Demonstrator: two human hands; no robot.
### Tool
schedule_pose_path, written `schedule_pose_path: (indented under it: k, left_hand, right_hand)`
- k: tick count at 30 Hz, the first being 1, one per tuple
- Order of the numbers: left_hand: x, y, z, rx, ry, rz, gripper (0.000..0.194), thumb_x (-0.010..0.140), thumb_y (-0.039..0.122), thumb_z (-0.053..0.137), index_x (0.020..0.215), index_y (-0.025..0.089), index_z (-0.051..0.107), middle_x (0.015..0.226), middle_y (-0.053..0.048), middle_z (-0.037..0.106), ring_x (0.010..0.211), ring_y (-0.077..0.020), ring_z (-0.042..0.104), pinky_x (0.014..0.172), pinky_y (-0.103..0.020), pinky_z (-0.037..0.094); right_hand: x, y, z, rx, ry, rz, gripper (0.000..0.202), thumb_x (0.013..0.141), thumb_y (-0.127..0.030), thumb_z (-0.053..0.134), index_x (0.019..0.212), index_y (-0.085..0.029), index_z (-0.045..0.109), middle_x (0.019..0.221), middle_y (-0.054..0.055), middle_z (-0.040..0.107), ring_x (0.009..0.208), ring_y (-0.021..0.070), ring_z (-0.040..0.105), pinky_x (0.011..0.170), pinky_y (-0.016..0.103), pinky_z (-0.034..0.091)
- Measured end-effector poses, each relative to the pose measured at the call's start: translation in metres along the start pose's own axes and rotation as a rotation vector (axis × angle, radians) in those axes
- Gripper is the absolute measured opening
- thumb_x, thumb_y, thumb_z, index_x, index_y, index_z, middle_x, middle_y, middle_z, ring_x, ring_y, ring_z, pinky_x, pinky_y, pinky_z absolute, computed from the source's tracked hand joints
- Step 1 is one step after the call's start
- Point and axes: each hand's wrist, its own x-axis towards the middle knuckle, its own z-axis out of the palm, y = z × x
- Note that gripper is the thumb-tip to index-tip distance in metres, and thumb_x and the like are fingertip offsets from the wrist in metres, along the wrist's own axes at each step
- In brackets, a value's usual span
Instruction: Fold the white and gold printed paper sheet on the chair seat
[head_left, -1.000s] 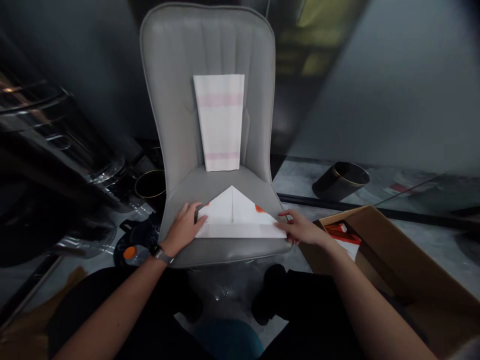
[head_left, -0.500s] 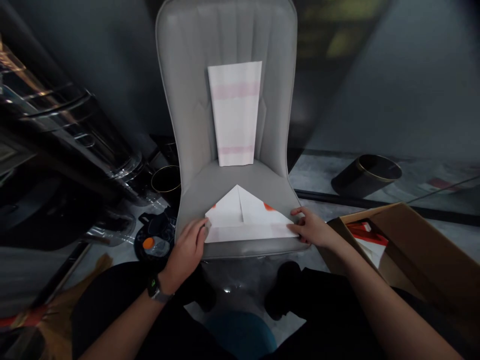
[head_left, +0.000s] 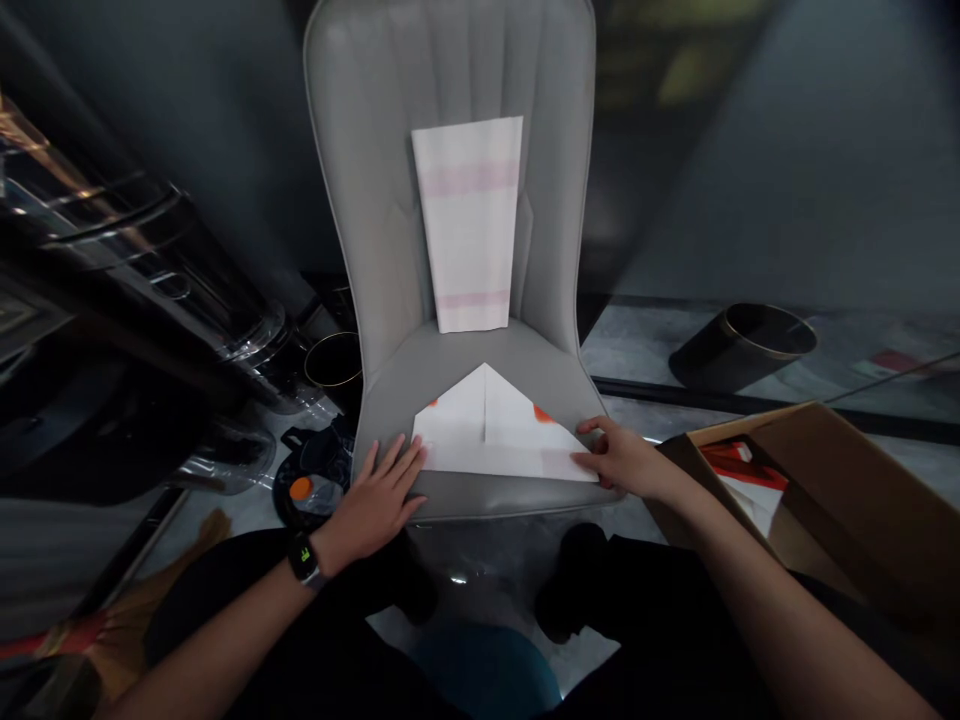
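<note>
A white folded paper (head_left: 506, 425) with a pointed top and orange patches on its slanted edges lies on the seat of a grey chair (head_left: 397, 372). My left hand (head_left: 379, 500) is spread, its fingertips resting on the paper's left end. At the right corner, my right hand (head_left: 619, 458) holds the paper between its fingers; some of them are curled out of sight. Behind it, a taller white folded paper (head_left: 472, 240) with pale pink bands leans against the chair back, apart from both hands.
To the right, an open cardboard box (head_left: 847, 480) contains a red and white item (head_left: 750, 490). A black bin (head_left: 334, 360) is left of the chair, near a bottle with an orange cap (head_left: 301, 488). Another black bin (head_left: 739, 348) shows at right. A blue round surface (head_left: 486, 668) is below me.
My left hand has opened from a closer grip and now lies spread at the paper's left end. The paper's point has shifted slightly right. My right hand stays at its corner.
</note>
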Motion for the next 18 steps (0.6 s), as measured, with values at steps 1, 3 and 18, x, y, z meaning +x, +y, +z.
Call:
schedule_pose_path:
  k: [1, 3, 18]
  left_hand:
    - [0.002, -0.005, -0.003, -0.007, -0.018, 0.010, 0.064, 0.108, 0.047, 0.037, 0.164, 0.021, 0.021, 0.167, -0.009, 0.031, 0.156, -0.0332, 0.023, 0.124, -0.062, 0.023]
    - [0.005, -0.010, -0.008, -0.027, -0.037, 0.013, 0.061, 0.107, 0.049, 0.039, 0.160, 0.021, 0.031, 0.166, -0.008, 0.035, 0.156, -0.0328, 0.025, 0.125, -0.061, 0.022]
    - [0.020, 0.037, 0.024, -0.035, 0.194, -0.268, 0.079, 0.099, 0.065, 0.044, 0.160, 0.016, 0.035, 0.166, -0.016, 0.033, 0.154, -0.0409, 0.026, 0.123, -0.065, 0.023]
  right_hand:
    - [0.000, 0.000, 0.000, -0.043, 0.013, -0.028, 0.040, 0.084, -0.031, 0.068, 0.121, -0.019, 0.055, 0.065, -0.004, 0.060, 0.048, 0.0162, 0.060, 0.046, 0.028, 0.044]
    - [-0.002, 0.002, -0.001, -0.162, 0.082, -0.151, 0.043, 0.082, -0.034, 0.071, 0.120, -0.018, 0.060, 0.076, 0.002, 0.068, 0.062, 0.0209, 0.067, 0.058, 0.033, 0.052]
    - [-0.025, 0.032, 0.042, -0.430, 0.211, -0.655, 0.069, 0.091, -0.042, 0.072, 0.151, -0.019, 0.049, 0.161, 0.017, 0.041, 0.151, 0.0318, 0.036, 0.123, 0.056, 0.031]
